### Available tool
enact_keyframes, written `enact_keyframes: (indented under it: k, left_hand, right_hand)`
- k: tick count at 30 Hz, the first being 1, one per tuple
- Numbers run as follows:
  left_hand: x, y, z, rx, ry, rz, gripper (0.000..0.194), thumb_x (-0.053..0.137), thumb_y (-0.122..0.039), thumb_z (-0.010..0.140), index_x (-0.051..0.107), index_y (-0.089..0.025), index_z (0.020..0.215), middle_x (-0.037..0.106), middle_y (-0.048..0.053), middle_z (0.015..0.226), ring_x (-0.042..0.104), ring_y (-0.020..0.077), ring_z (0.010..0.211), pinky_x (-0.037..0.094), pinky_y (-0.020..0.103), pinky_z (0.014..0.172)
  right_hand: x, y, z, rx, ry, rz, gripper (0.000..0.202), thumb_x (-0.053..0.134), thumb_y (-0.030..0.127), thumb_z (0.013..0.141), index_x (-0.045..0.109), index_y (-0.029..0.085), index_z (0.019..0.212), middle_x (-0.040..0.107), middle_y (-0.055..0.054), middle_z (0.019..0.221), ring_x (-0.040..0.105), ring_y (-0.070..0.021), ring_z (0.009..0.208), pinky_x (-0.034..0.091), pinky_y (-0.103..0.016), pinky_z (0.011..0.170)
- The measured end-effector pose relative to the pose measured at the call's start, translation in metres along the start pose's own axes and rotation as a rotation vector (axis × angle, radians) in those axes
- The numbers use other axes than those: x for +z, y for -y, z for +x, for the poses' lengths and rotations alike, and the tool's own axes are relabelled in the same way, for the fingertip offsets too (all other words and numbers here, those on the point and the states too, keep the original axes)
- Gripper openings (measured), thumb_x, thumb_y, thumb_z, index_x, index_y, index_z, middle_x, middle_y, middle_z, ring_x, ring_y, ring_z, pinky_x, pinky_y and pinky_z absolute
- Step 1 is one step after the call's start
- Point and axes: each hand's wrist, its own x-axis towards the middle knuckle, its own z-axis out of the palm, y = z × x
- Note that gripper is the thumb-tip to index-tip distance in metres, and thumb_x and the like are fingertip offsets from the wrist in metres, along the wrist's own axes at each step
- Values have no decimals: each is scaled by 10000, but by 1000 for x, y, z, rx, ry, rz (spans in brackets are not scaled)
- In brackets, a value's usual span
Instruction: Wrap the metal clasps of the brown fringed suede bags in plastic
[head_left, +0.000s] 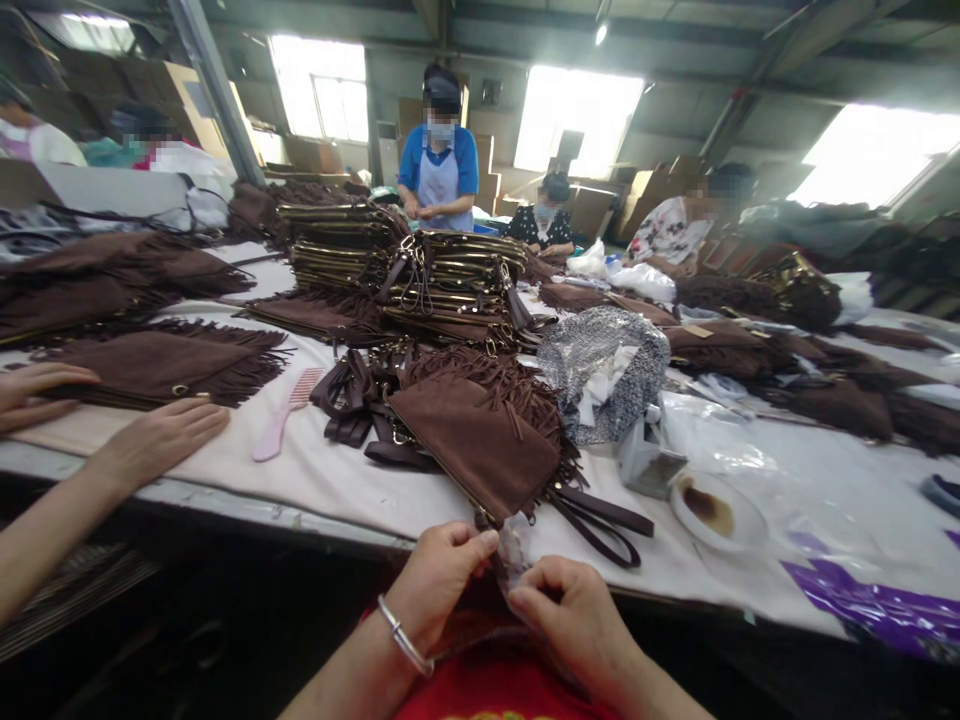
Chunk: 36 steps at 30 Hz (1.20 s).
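My left hand (442, 580), with a silver bangle at the wrist, pinches the upper left edge of a small clear plastic piece (516, 548) at the table's front edge. My right hand (566, 600) has its fingers closed on the same plastic from the right. Just beyond my hands lies a brown fringed pouch (476, 440) with its zipper corner pointing toward me. A dark wrist strap (600, 525) extends from its right side. More dark straps (352, 400) are bunched at its left.
At the left, another person's hands (161, 435) rest by a fringed pouch (165, 360). A pink comb (281, 420), stacked pouches (450, 280), a grey speckled bundle (600, 370), a white dish (716, 512) and purple plastic (870, 600) lie around. People work behind.
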Motion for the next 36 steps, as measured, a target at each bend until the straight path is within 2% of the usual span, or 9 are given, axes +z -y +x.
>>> enact_keyframes:
  k: [6, 11, 15, 17, 20, 23, 27, 30, 36]
  left_hand:
    - [-3, -4, -8, -69, 10, -52, 339, 749, -439, 654, 561, -160, 603, 459, -75, 497, 388, 81, 487, 284, 237, 510]
    - [-13, -7, -20, -84, 9, -150, 397, 719, -538, 683, 646, -158, 770, 631, -7, 663, 553, 114, 596, 383, 226, 569]
    - [-17, 7, -25, -191, 98, -315, 404, 728, -531, 681, 636, -164, 822, 681, 44, 720, 646, 176, 676, 468, 286, 653]
    - [-18, 18, -24, -200, 95, -347, 394, 730, -526, 682, 622, -160, 783, 645, 27, 646, 622, 168, 612, 466, 295, 627]
    - [-20, 30, -19, -153, 37, -337, 390, 723, -526, 680, 594, -159, 712, 584, -4, 570, 541, 135, 512, 418, 272, 544]
    - [-26, 28, -13, -77, -41, -211, 361, 693, -503, 692, 570, -165, 655, 543, -23, 525, 470, 116, 475, 361, 248, 490]
    - [-36, 6, -7, 45, -181, 123, 278, 596, -428, 742, 549, -185, 616, 491, -39, 504, 437, 121, 474, 330, 240, 471]
    - [-43, -11, -1, 118, -203, 323, 227, 527, -358, 760, 546, -197, 602, 478, -36, 510, 449, 136, 491, 319, 249, 484]
    - [-46, -29, 16, 236, -164, 433, 213, 519, -292, 723, 510, -207, 527, 465, -34, 505, 428, 143, 547, 292, 264, 542]
  right_hand:
    - [14, 7, 13, -62, -15, 25, 263, 591, 330, 801, 733, 162, 655, 720, -32, 650, 636, -193, 648, 433, -262, 616]
    - [25, 15, 21, -119, -31, 54, 275, 584, 361, 829, 696, 171, 665, 691, -25, 639, 611, -182, 636, 426, -254, 606]
    - [35, 14, 28, -116, -63, 84, 244, 575, 357, 840, 656, 182, 690, 622, 4, 587, 558, -147, 564, 399, -236, 546]
    - [40, 13, 29, -116, -56, 92, 245, 572, 373, 847, 632, 183, 703, 574, 19, 551, 533, -134, 523, 387, -230, 514]
    - [42, 10, 27, -109, 39, 151, 289, 491, 437, 901, 605, 187, 814, 554, 29, 539, 522, -126, 450, 378, -221, 440]
    - [37, 8, 21, -208, 54, 117, 292, 404, 412, 952, 590, 193, 1009, 640, -7, 649, 601, -149, 508, 451, -232, 476]
    - [26, 8, 20, -588, -109, -164, 220, 437, 232, 933, 595, 205, 1083, 697, -80, 894, 670, -201, 808, 532, -295, 737]
    - [20, 12, 26, -785, -196, -373, 265, 451, 142, 904, 600, 209, 1112, 667, -104, 1027, 635, -222, 939, 521, -332, 820]
    - [22, 25, 39, -834, -252, -676, 361, 533, 127, 852, 608, 259, 1181, 595, -91, 1237, 548, -276, 1055, 444, -422, 900]
